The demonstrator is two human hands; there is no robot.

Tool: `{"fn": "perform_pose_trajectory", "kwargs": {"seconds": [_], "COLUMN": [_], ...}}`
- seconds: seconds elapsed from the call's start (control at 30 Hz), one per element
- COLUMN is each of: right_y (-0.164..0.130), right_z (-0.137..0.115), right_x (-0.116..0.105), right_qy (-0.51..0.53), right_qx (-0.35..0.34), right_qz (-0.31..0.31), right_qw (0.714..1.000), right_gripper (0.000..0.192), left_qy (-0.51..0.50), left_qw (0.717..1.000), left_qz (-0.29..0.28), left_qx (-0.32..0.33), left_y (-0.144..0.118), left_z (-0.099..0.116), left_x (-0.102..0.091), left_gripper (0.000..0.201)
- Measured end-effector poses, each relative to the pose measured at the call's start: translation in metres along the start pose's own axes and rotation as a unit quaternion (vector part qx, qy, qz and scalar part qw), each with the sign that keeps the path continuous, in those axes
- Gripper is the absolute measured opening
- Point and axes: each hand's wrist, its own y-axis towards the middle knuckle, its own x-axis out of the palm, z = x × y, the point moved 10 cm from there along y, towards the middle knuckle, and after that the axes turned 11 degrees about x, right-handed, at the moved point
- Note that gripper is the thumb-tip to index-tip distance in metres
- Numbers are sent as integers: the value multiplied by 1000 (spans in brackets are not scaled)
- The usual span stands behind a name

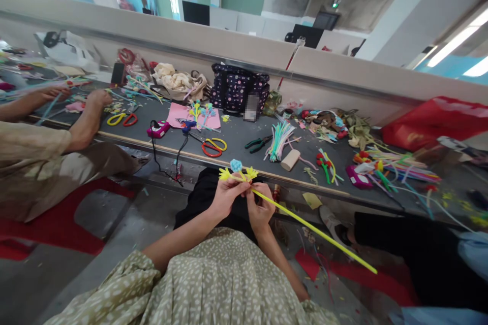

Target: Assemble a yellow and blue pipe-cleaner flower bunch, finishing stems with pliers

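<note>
Above my lap, in front of the table edge, my left hand (229, 194) pinches a pipe-cleaner flower (236, 165) with a pale blue centre and yellow fringed parts on both sides. My right hand (260, 205) meets it fingertip to fingertip, closed on a long yellow pipe cleaner (316, 231). That stem runs from between my hands down to the right, its far end free. My fingers hide where the stem and the flower meet. On the table beyond lie red-and-yellow scissors (214, 148), green-handled pliers (258, 144) and a bundle of pastel pipe cleaners (280, 141).
A blue glue gun (187, 126) with a black cord lies by a pink sheet (175, 116) bearing finished flowers. A dark patterned bag (232, 89) stands behind. At left are a co-worker's hands (99, 97); at right, another person's leg (392, 236) and more pipe cleaners (404, 165).
</note>
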Motion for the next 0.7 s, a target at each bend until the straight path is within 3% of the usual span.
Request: {"fn": "perform_pose_trajectory", "kwargs": {"seconds": [0.17,0.23,0.33,0.5,0.7], "right_y": [1,5,18,46,57], "right_z": [9,21,38,29,15], "right_x": [6,-1,-26,-45,-40], "right_qy": [-11,-24,34,103,68], "right_qx": [8,51,142,164,164], "right_qz": [-87,-84,-23,-17,-86], "right_qw": [996,995,989,981,980], "right_gripper": [18,17,10,12,14], "left_qy": [50,72,89,86,103], "left_qw": [999,997,996,995,990], "left_qz": [11,14,-22,-57,-87], "left_qx": [19,10,8,-1,-34], "left_y": [1,0,-1,-2,-5], "left_z": [3,2,2,-1,-12], "left_x": [-14,-18,-9,8,19], "left_gripper": [17,19,19,19,20]}}
